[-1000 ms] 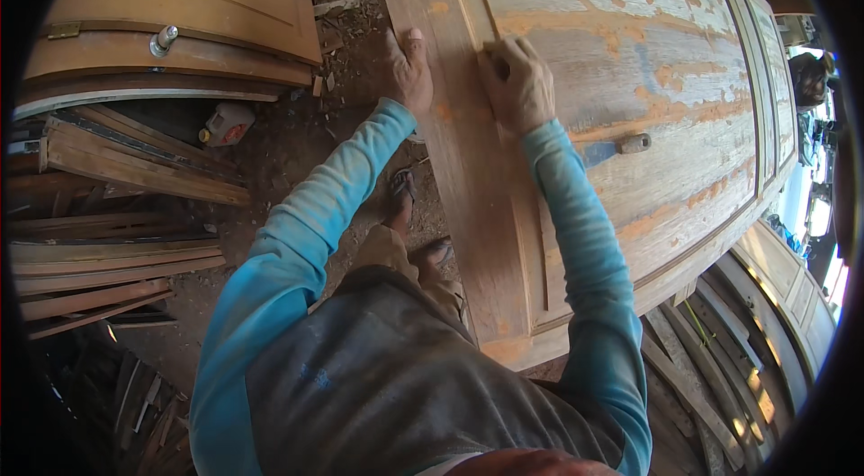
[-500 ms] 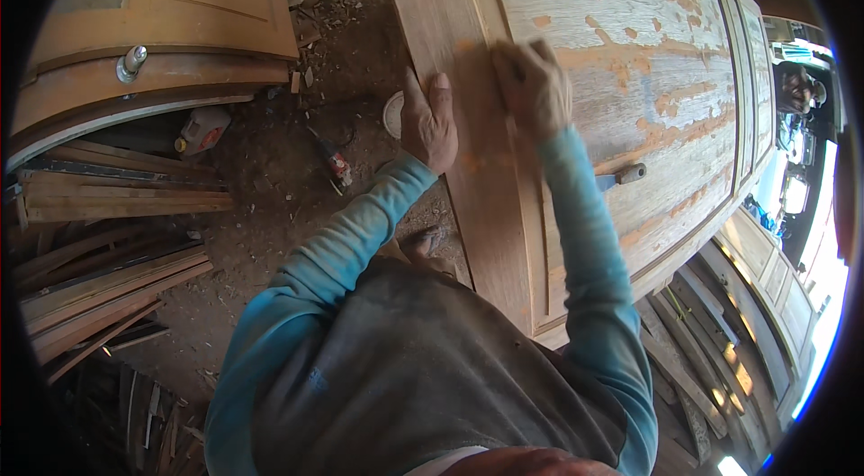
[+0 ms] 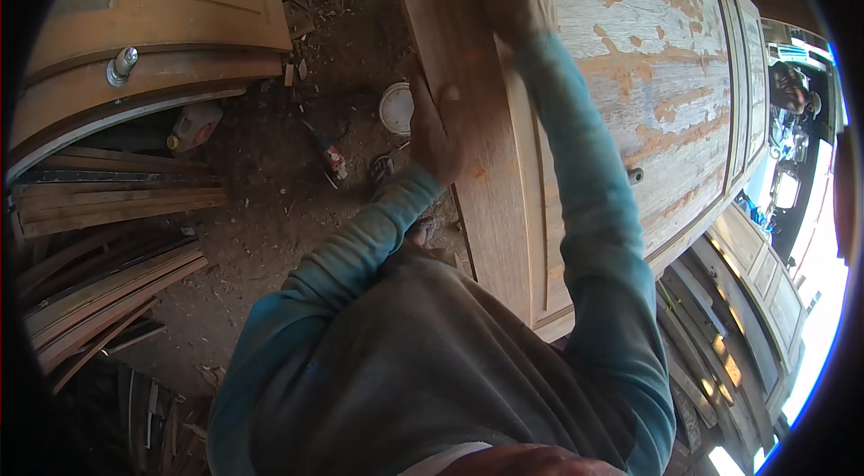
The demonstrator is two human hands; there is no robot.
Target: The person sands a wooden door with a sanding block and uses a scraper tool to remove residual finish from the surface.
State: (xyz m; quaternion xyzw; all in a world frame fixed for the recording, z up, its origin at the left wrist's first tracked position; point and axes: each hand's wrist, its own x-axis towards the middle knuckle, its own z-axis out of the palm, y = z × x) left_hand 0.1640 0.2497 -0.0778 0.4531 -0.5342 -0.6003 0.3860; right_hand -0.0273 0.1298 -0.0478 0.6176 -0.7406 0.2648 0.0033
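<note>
A large wooden panel door (image 3: 504,233) lies before me, its pale coating flaked and patchy on the broad panel. On its left frame board my right hand (image 3: 517,1) is closed, pressed near the far end of the stretch; motion blurs what lies under its fingers. My left hand (image 3: 438,130) rests at the board's left edge, fingers and thumb spread, somewhat smeared. A tool handle with a hole (image 3: 635,176) shows on the panel beside my right forearm, the rest of the tool hidden by the sleeve.
Left of me stands a brown panelled door with a metal knob (image 3: 121,67), above stacked boards (image 3: 126,206). A plastic jug (image 3: 193,127), a red-labelled tube (image 3: 326,155) and a white round tub (image 3: 396,108) are on the littered dirt floor. More timber (image 3: 702,341) leans at right.
My right hand has slid away from me along the frame board. My left hand has shifted slightly nearer and right, showing more of the white tub. My right sleeve now covers more of the tool.
</note>
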